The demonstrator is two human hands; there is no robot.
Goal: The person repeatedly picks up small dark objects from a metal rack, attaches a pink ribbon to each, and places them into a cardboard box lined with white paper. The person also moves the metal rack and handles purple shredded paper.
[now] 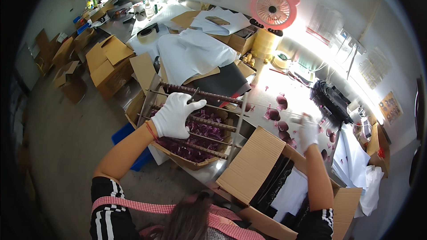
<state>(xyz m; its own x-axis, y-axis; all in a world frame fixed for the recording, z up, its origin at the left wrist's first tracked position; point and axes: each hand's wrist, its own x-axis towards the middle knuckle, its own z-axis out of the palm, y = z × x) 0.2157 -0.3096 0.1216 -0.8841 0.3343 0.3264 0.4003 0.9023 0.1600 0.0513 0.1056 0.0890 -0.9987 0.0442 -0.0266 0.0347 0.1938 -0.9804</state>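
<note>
My left hand (172, 116), in a white glove, is closed on the bars of a metal rack (239, 126). Dark rods (195, 92), some lined with small dark pieces, cross the rack. Under it is an open cardboard box (194, 165) of small purple translucent pieces (202, 129). My right hand (308, 132), also gloved, is smeared by motion over the metal table (262, 90). A thin straight rod (276, 108) runs from the rack toward its fingertips; whether they grip it is unclear. Dark purple lenses (281, 101) and small purple bits lie beside that hand.
An open carton (253, 164) with black bundles and white sheets stands below my right arm. Black bagged bundles (330, 102) lie at the right. A pink fan (273, 10) stands on a yellow roll at the back. White sheets (191, 53) and boxes (109, 64) fill the left.
</note>
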